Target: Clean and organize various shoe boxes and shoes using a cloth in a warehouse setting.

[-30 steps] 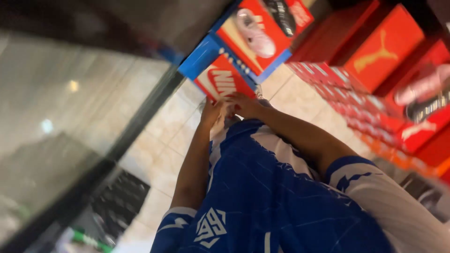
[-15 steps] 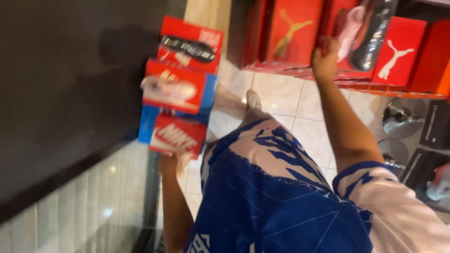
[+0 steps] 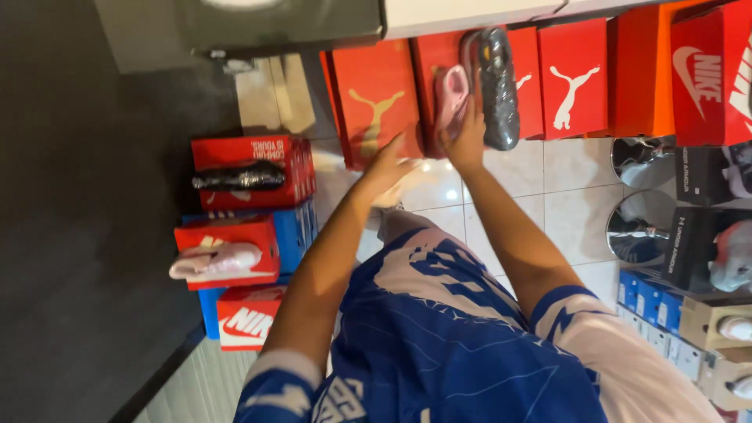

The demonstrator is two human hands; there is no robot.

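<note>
here, nearest to me, my blue and white jersey (image 3: 439, 345) fills the lower view, and both my forearms reach out from it over the pale floor tiles (image 3: 572, 204).

to my left, a stack of shoe boxes (image 3: 254, 235) stands at the edge of a dark wall, red ones over blue, with a pink shoe (image 3: 215, 260) lying on a lower box and a black shoe (image 3: 239, 177) on the top one. between that stack and the far row there is a strip of bare tile, open enough for my arms to pass.

my left hand (image 3: 388, 166) is stretched forward with fingers spread, its grip open and empty, just in front of a red box (image 3: 374, 94). my right hand (image 3: 468, 141) is raised further, fingers up, its grip pressed on a small pink shoe (image 3: 452, 95) held against the row of red boxes (image 3: 572, 78). a black shoe wrapped in clear plastic (image 3: 495, 78) stands just beside it, touching my fingers.

far right, darker boxes (image 3: 697, 235) crowd the edge.
</note>
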